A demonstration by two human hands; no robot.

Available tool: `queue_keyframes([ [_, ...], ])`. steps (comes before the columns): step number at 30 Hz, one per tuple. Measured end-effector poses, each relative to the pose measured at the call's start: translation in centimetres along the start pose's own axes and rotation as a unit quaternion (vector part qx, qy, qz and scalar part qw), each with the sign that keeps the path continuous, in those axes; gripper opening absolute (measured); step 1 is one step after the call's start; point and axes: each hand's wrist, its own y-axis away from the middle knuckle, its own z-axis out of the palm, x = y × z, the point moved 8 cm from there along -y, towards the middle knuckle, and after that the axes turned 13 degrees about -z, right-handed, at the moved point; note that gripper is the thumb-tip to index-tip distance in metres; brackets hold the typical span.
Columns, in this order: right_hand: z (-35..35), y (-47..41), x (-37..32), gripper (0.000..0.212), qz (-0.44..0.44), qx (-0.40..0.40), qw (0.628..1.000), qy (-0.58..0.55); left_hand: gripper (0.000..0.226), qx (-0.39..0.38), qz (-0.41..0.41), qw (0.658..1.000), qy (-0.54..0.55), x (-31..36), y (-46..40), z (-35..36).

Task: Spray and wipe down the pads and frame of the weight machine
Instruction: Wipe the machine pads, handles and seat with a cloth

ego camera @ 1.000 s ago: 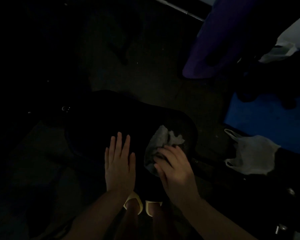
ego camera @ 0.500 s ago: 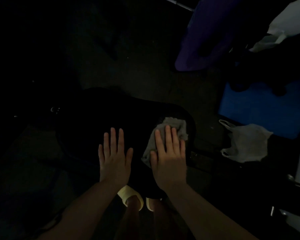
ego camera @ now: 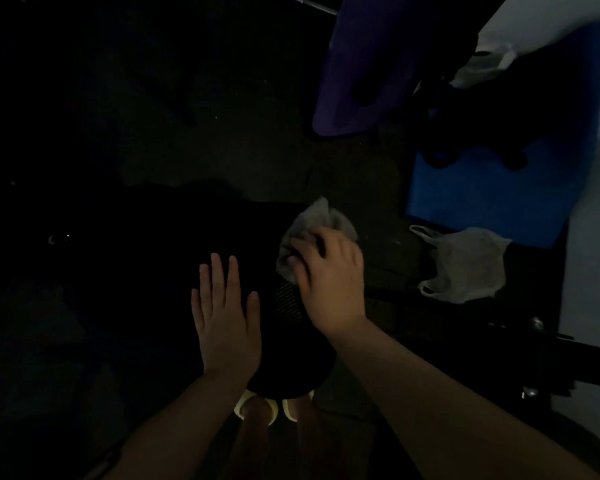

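The scene is very dark. A black pad of the weight machine fills the middle below me. My left hand lies flat on the pad with fingers straight and together. My right hand rests on a grey cloth at the pad's far right edge, its fingers curled over the crumpled fabric. Part of the cloth sticks out beyond the fingers. No spray bottle is visible.
A white plastic bag lies on the floor right of the pad, in front of a blue mat. A purple object stands at the back right. Dark frame bars run along the right. My pale shoes show under the pad.
My right hand moved the cloth away from me toward the pad's far right edge, and its fingers went from flat to curled over the cloth. My left hand stayed flat on the pad.
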Motion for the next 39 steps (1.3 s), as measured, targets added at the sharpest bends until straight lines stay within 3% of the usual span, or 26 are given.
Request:
queue_keyframes([
  [2, 0.6, 1.0, -0.6, 0.034, 0.021, 0.007, 1.000, -0.005, 0.061, -0.004, 0.000, 1.000, 0.001, 0.7, -0.2, 0.3],
  [7, 1.3, 8.3, -3.6, 0.020, 0.013, 0.048, 0.998, -0.047, 0.061, -0.026, 0.019, 0.999, -0.014, 1.0, -0.3, 0.4],
  [10, 0.3, 5.0, -2.0, 0.018, -0.009, 0.045, 0.998, -0.044, 0.062, -0.025, 0.033, 0.998, -0.056, 0.6, -0.5, 0.9],
  [13, -0.4, 0.1, 1.1, 0.020, 0.043, 0.041, 0.998, -0.031, 0.061, -0.002, 0.028, 0.996, -0.081, 0.5, -0.4, 1.2],
  [18, 1.2, 6.3, -1.7, 0.015, 0.040, 0.045, 0.998, -0.028, 0.059, 0.015, 0.007, 0.997, -0.069, -0.5, -1.2, 0.5],
  [23, 0.4, 2.4, -0.5, 0.021, -0.102, 0.022, 0.994, -0.019, 0.059, 0.021, 0.009, 0.997, -0.078, -1.1, -1.8, 0.4],
  [26, -0.4, -1.8, 2.7, 0.019, -0.021, 0.036, 0.999, -0.019, 0.058, 0.022, 0.008, 0.996, -0.082, -1.1, -1.6, 0.5],
  [29, 0.5, 1.1, 0.8, 0.017, 0.055, 0.031, 0.998, -0.015, 0.058, 0.014, 0.009, 0.997, -0.079, -1.2, -1.8, 0.4],
  [33, 1.9, 8.2, -5.1, 0.016, 0.007, -0.004, 0.998, -0.055, 0.060, -0.011, 0.013, 0.997, -0.073, -1.7, -1.9, 0.5],
  [36, 1.8, 4.5, -3.3, 0.024, -0.110, -0.051, 0.992, -0.031, 0.062, -0.022, 0.011, 0.996, -0.081, -1.9, -2.4, 0.9],
  [39, 0.3, -1.6, 1.1, 0.017, -0.022, -0.012, 1.000, 0.004, 0.062, -0.017, 0.016, 0.995, -0.092, -1.7, -2.3, 0.9],
])
